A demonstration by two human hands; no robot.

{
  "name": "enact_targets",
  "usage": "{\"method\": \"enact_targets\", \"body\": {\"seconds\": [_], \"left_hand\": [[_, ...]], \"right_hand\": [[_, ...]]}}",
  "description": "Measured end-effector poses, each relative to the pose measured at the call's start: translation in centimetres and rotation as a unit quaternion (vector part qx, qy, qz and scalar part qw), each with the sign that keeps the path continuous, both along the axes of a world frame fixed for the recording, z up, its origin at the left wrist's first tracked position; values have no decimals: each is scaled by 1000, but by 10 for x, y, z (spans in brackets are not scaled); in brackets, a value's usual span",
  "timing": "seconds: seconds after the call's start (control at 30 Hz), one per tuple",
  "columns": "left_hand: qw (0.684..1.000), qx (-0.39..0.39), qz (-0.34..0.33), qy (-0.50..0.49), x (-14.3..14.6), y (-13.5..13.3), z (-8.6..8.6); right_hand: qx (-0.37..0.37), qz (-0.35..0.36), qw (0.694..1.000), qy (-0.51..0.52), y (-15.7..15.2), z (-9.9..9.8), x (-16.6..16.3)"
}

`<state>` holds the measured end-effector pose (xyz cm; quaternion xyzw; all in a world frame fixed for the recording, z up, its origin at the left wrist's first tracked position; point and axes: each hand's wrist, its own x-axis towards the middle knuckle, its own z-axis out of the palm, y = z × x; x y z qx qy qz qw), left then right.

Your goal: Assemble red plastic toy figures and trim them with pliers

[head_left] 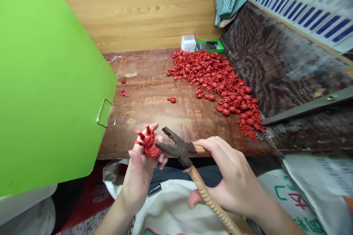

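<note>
My left hand (140, 176) holds a red plastic toy piece (151, 147), round and ridged with several short stubs, above the table's front edge. Its fingers curl behind the piece. In my right hand (233, 172) are pliers (180, 150) with dark metal jaws and tan wrapped handles. The jaws are spread, and the lower one reaches the side of the red piece; whether it touches cannot be made out. Beyond my hands, a large heap of small red plastic parts (209, 75) lies on the worn brown table (149, 106).
Loose red parts (171, 100) lie left of the heap. A stack of white plastic pieces (188, 44) and a green tray (220, 46) stand at the back. A bright green panel (60, 88) with a wire handle (108, 113) borders the left; a metal bar (309, 105) crosses the right.
</note>
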<state>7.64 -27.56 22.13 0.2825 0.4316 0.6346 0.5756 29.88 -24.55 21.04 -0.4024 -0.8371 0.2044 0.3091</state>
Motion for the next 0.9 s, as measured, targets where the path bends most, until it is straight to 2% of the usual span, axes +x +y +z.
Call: {"method": "enact_targets", "body": {"seconds": [0.13,0.3,0.47,0.63,0.9], "left_hand": [[998,4,15,61,2,-11,-12],[983,-13,53,173,-4,-25,-29],[973,10,79,217,-5,-26,-39],[959,36,95,266,0,-28,-42],[928,62,87,356,-6,-22,-37]], "right_hand": [[34,18,999,-13,-3,7,-4],[49,28,998,-18,-9,4,-6],[59,17,998,-29,-13,7,-8],[27,46,998,-43,-18,15,-3],[5,21,998,-56,-26,10,-6]]}}
